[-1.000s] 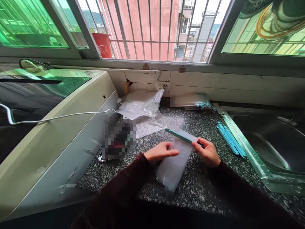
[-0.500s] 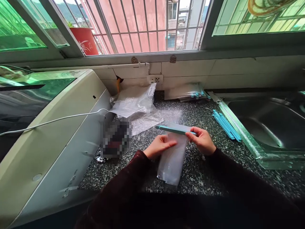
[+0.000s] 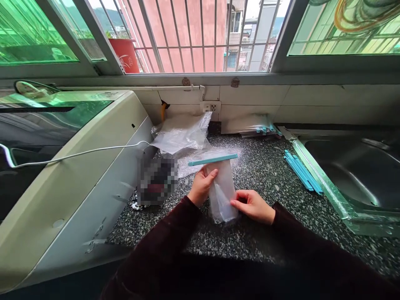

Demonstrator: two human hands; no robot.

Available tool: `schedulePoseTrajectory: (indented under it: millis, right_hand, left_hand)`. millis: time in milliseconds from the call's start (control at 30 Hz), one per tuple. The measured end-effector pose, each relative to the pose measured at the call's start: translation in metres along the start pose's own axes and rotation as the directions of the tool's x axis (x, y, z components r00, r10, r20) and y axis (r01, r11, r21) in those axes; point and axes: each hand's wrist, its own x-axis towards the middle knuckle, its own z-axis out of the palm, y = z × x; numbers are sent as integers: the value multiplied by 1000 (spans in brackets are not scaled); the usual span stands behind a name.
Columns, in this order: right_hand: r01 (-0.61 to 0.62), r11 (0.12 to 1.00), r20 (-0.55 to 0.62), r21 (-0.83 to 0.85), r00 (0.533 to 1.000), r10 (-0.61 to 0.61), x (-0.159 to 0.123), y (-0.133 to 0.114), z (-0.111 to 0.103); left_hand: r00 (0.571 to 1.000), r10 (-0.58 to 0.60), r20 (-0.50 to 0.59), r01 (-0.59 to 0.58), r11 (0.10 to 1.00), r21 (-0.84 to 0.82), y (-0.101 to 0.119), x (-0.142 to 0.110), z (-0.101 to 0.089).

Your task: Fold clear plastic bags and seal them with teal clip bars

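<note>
Your left grip [image 3: 200, 188] pinches the translucent plastic bag [image 3: 223, 180] below its teal sealing strip [image 3: 213, 159]; your right grip [image 3: 254, 206] pinches the bag's lower edge, over the table [image 3: 265, 175]. Light, even tension should limit creasing.

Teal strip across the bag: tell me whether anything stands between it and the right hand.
Nothing visible does. The right hand is at the lower right edge of the clear bag, and the teal strip crosses near its top, right end uncovered. The left hand holds the bag below the strip, left of that path.
</note>
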Motion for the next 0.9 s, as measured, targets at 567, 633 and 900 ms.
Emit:
schedulePoseTrajectory:
  millis: [567,633,900]
  right_hand:
    - [209,738,-416,-642,714,-564,2,13,-23]
    - [163,723,-430,-671,709,-559,1,13,-25]
    - [172,595,-307,-785,726,-616,4,15,-31]
  left_hand:
    - [936,-215,280,120,940,319,0,-6,3]
    - [930,-224,291,121,936,332,1,-6,2]
    - [911,-268,313,164,933,320,-5,-5,0]
